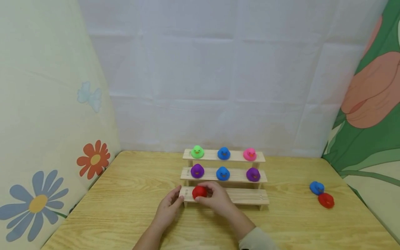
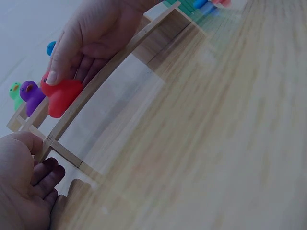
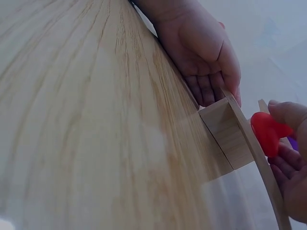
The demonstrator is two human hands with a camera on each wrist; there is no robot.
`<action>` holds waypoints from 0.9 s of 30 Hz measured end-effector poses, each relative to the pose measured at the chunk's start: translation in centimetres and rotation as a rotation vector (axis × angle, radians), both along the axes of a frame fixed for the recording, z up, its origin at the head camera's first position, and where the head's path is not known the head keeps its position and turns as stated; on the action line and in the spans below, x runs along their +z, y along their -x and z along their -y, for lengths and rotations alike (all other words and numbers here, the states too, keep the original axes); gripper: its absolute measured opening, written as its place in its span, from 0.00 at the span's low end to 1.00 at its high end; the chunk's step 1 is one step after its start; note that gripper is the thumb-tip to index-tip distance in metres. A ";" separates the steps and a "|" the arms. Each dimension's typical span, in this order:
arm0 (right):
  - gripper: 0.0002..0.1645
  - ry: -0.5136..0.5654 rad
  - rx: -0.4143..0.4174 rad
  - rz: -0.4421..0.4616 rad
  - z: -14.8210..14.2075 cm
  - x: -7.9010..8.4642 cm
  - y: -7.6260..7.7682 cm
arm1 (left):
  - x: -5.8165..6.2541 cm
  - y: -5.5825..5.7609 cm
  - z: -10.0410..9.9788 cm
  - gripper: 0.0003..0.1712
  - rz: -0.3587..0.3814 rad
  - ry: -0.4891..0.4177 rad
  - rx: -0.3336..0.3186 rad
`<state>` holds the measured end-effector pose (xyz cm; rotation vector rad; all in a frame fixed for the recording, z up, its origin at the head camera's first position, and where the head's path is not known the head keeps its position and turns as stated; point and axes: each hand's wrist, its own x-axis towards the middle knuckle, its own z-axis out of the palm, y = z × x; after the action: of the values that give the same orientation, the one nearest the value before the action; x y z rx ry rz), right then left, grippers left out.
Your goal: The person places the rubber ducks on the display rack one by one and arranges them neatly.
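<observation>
My right hand [image 1: 218, 199] holds a red rubber duck [image 1: 199, 192] between thumb and fingers. That duck is at the left part of the bottom step of a small three-step wooden stand [image 1: 247, 197]; in the left wrist view the red duck [image 2: 62, 98] sits upright on the board. My left hand [image 1: 167, 210] is at the left end of the same step, its thumb by the board's end and its fingers loosely bent. On the middle step stand a purple duck [image 1: 197, 171], a blue duck [image 1: 223, 173] and another purple duck [image 1: 253, 174].
The top step carries a green duck [image 1: 197, 151], a blue duck [image 1: 223, 153] and a pink duck [image 1: 250, 154]. To the right on the wooden table [image 1: 131, 184] lie a blue duck [image 1: 317, 188] and a red duck [image 1: 326, 200], touching. A white cloth [image 1: 193, 69] hangs behind.
</observation>
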<state>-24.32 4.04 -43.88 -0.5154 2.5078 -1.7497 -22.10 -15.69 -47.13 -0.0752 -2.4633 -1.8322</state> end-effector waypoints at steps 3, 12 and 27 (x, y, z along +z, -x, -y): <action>0.26 -0.004 -0.011 0.016 0.3 -0.1 0.1 | 0.0 -0.1 0.0 0.29 0.003 0.001 -0.003; 0.26 -0.035 -0.029 -0.004 0.9 0.1 0.1 | 0.0 -0.1 0.1 0.29 -0.032 0.001 -0.011; 0.27 -0.040 -0.031 -0.016 1.4 -0.1 0.1 | 0.2 -0.2 0.1 0.29 -0.024 0.009 -0.015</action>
<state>-24.46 2.60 -43.95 -0.4927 2.5698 -1.7091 -21.88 -15.81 -46.91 -0.1158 -2.4618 -1.8146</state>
